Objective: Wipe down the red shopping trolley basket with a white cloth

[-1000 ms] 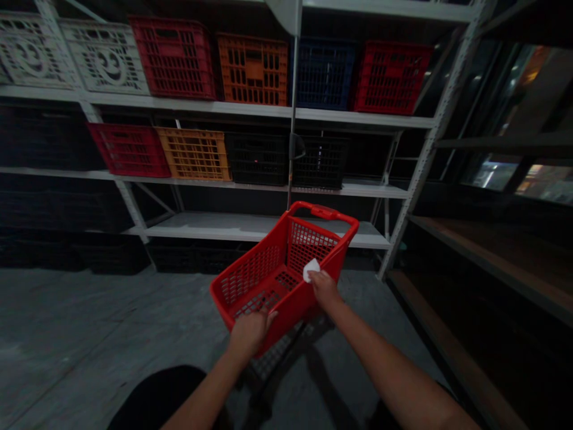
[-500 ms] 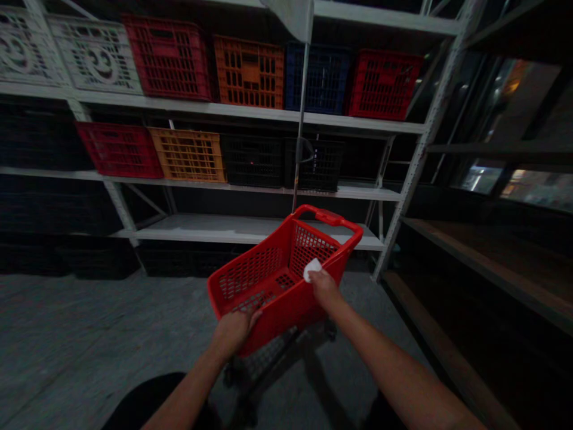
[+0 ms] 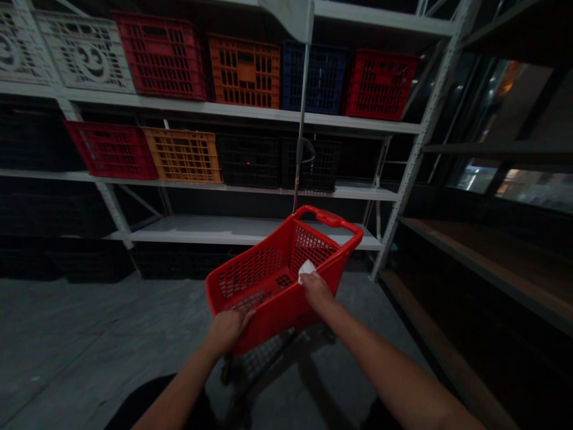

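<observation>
A red shopping cart [image 3: 273,328] stands on the floor in front of me, its handle toward the back right. My left hand [image 3: 227,328] grips the near rim at the front corner, fingers over the edge and thumb along the side. My right hand [image 3: 317,291] is closed on a white cloth [image 3: 307,270], or a wad of tissue, and rests with it on the near rim farther back. The basket holds nothing that I can see. A thin pole [image 3: 302,125] with a hook-like dark part rises behind the cart's handle.
A white metal rack [image 3: 264,111] runs across the back, holding a red crate [image 3: 161,57], an orange crate [image 3: 245,71], a blue crate [image 3: 314,77] and several others. Dark shelving [image 3: 474,251] closes in on the right. Grey concrete floor [image 3: 89,334] spreads to the left.
My right hand has slid the white cloth along the near rim, slightly left and toward the front. My left hand still grips the rim, and the view has shifted a little.
</observation>
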The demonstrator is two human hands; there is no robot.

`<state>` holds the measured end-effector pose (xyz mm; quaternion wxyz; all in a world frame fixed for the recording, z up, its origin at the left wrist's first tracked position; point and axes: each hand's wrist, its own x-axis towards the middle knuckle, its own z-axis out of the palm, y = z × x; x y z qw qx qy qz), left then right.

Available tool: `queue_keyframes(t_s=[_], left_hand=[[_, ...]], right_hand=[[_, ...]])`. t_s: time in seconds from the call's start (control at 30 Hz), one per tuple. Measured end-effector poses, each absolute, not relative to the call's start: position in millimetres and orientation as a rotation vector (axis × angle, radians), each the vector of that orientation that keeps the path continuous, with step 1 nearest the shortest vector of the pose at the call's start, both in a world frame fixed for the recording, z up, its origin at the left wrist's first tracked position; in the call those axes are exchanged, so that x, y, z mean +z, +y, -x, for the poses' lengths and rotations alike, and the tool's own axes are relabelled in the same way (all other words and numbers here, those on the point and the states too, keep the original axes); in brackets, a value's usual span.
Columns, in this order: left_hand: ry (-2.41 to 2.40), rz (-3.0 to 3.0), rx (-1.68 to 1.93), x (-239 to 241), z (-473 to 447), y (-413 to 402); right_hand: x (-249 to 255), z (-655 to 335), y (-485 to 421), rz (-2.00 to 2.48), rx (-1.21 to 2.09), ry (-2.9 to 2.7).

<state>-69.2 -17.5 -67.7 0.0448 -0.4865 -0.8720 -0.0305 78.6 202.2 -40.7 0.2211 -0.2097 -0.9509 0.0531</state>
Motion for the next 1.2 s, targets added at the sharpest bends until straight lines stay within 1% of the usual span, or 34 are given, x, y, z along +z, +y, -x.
queue_keyframes(t_s=[0.2, 0.3, 0.43, 0.57, 0.67, 0.73, 0.83, 0.93, 1.2], left_hand=[[-2.699, 1.501, -0.069, -69, 86, -21], [-2.727, 1.527, -0.119, -65, 91, -21], [-2.79, 1.393, -0.19, -56, 80, -6], [-2.757, 1.277, -0.368, -46, 56, 36], [-2.745, 1.205, -0.367, -42, 42, 67], [-2.756, 1.186, -0.339, -42, 39, 78], [-2.756, 1.184, -0.302, -44, 40, 79], [-2.745, 1.183, -0.257, -45, 44, 74], [-2.714, 1.217, -0.222, -47, 52, 60]], right_hand=[[10, -118, 287, 0.848, 0.105, -2.471], [19, -124, 301, 0.926, 0.106, -2.418], [-3, -99, 262, 0.845, 0.156, -2.47], [-36, -59, 198, 0.665, 0.218, -2.554], [-49, -41, 169, 0.583, 0.257, -2.565], [-51, -38, 165, 0.514, 0.288, -2.562], [-48, -48, 178, 0.471, 0.292, -2.566], [-38, -66, 204, 0.523, 0.218, -2.587], [16, -124, 281, 0.84, 0.102, -2.413]])
